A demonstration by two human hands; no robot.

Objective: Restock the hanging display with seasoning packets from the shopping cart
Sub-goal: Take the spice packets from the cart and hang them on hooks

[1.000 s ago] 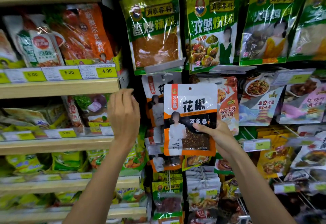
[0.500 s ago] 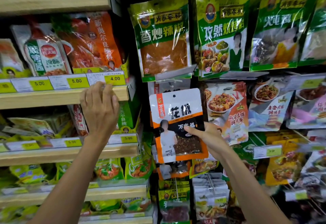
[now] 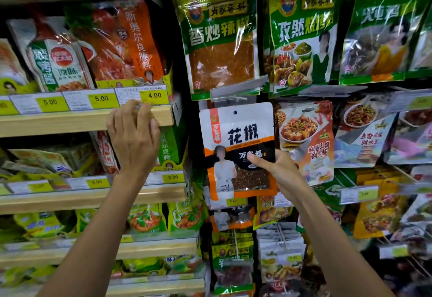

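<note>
A white, orange and black seasoning packet (image 3: 236, 137) with a punched hole at its top is held up against the hanging display, just under a clear plastic price flap (image 3: 236, 91). My right hand (image 3: 278, 168) pinches its lower right part, thumb on the front. My left hand (image 3: 134, 137) reaches up to the wooden shelf edge (image 3: 70, 121), its fingertips touching the front lip below the price tags. The hook behind the packet is hidden. More packets of the same kind (image 3: 231, 217) hang below. The shopping cart is out of view.
Green seasoning bags (image 3: 219, 39) hang in the row above. Other sauce packets (image 3: 306, 142) hang to the right on pegs with price tags. Left of the display, wooden shelves (image 3: 93, 198) hold upright pouches behind yellow price labels (image 3: 154, 95).
My right hand has moved the packet left and upright under the price flap. My left hand went from beside the packet out to the upper wooden shelf edge.
</note>
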